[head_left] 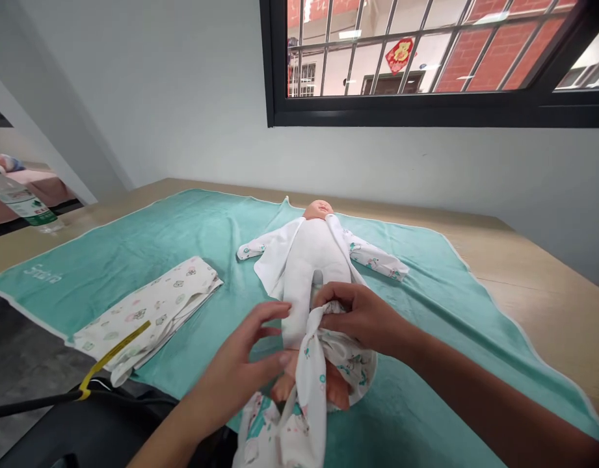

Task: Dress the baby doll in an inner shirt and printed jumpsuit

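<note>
A baby doll (313,250) lies on its back on a teal blanket (182,224), head toward the wall. Its arms are in the sleeves of a white printed top (374,257), which is spread open at the front. Over the doll's lower legs lies a pair of white printed baby pants (313,370), partly bunched. My right hand (355,318) pinches the bunched cloth of the pants beside the doll's leg. My left hand (255,351) is at the doll's other leg, fingers apart and curved, holding nothing that shows. Both of the doll's bare feet show near the pants.
A folded printed cloth (157,302) lies on the blanket to the left. A plastic bottle (28,201) stands tilted-looking at the table's far left. A black bag-like thing with a yellow tag (116,351) sits at the lower left. The wall and barred window (416,58) are behind the table.
</note>
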Action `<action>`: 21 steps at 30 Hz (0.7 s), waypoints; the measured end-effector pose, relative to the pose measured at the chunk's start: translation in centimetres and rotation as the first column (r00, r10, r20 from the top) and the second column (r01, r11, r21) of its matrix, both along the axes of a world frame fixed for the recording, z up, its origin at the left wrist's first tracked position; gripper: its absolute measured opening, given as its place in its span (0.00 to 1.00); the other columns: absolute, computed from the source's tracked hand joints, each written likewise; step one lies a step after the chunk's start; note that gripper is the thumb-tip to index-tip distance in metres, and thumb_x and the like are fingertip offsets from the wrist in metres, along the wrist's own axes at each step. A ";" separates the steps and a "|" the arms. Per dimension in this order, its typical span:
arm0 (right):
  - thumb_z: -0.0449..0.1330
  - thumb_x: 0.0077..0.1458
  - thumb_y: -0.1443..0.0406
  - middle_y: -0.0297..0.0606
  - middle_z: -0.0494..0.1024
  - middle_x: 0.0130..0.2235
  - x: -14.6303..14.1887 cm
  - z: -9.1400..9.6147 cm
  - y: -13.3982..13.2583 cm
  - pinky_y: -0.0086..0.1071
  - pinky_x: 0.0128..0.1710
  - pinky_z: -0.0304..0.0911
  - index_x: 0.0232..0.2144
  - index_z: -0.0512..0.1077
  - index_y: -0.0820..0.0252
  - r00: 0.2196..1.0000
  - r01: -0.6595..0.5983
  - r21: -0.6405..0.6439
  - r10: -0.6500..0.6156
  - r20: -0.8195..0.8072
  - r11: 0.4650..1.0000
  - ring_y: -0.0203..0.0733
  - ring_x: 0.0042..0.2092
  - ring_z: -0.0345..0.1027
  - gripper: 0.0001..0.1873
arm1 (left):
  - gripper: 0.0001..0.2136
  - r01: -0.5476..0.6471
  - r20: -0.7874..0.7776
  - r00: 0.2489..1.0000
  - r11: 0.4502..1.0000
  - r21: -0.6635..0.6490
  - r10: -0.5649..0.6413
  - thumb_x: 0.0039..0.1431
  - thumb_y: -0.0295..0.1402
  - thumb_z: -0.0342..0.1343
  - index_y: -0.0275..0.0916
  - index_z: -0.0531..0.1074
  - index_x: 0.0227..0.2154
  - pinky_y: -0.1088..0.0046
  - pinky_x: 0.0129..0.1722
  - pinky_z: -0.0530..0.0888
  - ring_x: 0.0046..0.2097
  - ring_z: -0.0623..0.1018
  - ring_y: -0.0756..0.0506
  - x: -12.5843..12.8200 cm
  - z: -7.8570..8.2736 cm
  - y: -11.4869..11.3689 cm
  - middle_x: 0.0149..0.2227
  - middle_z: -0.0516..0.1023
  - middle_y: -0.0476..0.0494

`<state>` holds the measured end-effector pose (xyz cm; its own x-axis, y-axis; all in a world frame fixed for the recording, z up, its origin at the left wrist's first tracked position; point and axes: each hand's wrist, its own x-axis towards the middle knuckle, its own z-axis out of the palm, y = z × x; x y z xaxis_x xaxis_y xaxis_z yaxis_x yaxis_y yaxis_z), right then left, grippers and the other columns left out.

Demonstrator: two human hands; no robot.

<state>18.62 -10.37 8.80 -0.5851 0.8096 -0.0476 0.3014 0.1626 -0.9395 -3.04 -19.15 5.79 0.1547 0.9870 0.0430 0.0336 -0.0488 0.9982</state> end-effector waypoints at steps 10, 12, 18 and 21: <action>0.64 0.52 0.53 0.29 0.65 0.25 1.4 -1.8 0.0 0.27 0.25 0.52 0.27 0.67 0.60 0.965 0.034 -0.157 -0.073 -0.253 0.987 0.31 0.27 0.54 0.17 | 0.12 0.305 0.349 0.915 0.913 -0.270 -0.202 0.52 0.38 0.63 0.37 0.68 0.32 0.77 0.28 0.65 0.27 0.71 0.52 3.1 0.1 3.9 0.28 0.72 0.50; 0.64 0.51 0.52 0.29 0.64 0.26 1.5 -2.3 0.1 0.26 0.25 0.52 0.27 0.65 0.60 0.931 0.040 -0.249 -0.127 -0.343 0.968 0.31 0.26 0.54 0.19 | 0.15 0.285 0.393 0.906 0.915 -0.286 -0.159 0.52 0.41 0.63 0.37 0.65 0.29 0.79 0.24 0.61 0.23 0.67 0.55 3.2 -0.1 4.1 0.25 0.69 0.53; 0.64 0.51 0.51 0.29 0.65 0.27 0.7 -1.7 0.2 0.25 0.25 0.54 0.29 0.66 0.59 0.930 -0.045 -0.287 -0.064 -0.361 0.957 0.31 0.27 0.56 0.19 | 0.18 0.043 0.324 0.945 0.972 -0.232 0.035 0.55 0.48 0.59 0.39 0.62 0.28 0.79 0.25 0.63 0.24 0.67 0.54 5.1 0.4 4.6 0.23 0.68 0.55; 0.68 0.45 0.53 0.31 0.70 0.30 0.2 -0.6 0.3 0.28 0.29 0.58 0.31 0.70 0.59 0.972 -0.191 -0.232 0.150 -0.183 0.954 0.36 0.32 0.64 0.18 | 0.18 -0.127 0.252 0.952 0.974 -0.186 0.172 0.55 0.50 0.58 0.39 0.63 0.28 0.79 0.26 0.65 0.25 0.67 0.53 5.9 0.6 5.0 0.22 0.68 0.55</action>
<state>18.78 -10.06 8.24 -0.7300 0.6717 -0.1264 0.1305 -0.0445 -0.9904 2.90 -14.15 6.36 0.0102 0.9945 -0.1040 -0.2386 0.1034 0.9656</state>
